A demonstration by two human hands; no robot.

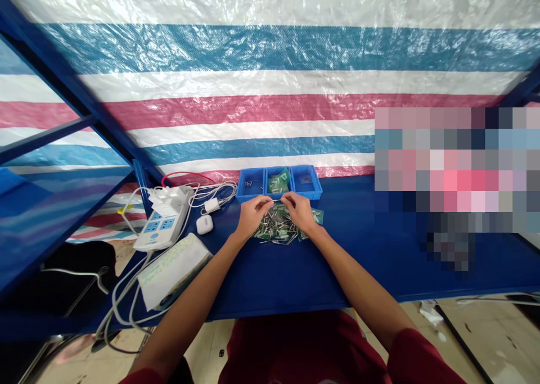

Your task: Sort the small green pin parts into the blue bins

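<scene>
My left hand (254,213) and my right hand (298,211) face each other with their fingertips pinched. Between them runs a thin, light metal rod (277,200), held at both ends and too small to make out finely. Just below lies a loose heap of thin metal pins (276,226), mixed with small green plastic bags (317,216). Behind the hands stands a blue tray with three compartments (265,188). Its left compartment holds a few metal pieces (250,184), the middle one a green bag of parts (279,183), and the right one a few small pieces (306,179).
To the left on the blue table (278,283) are a white power strip (162,226) with plugs, coiled white cables (225,191), a white earbud case (205,224) and a tissue pack (172,269). A striped tarp (270,108) hangs behind. The right side is pixelated.
</scene>
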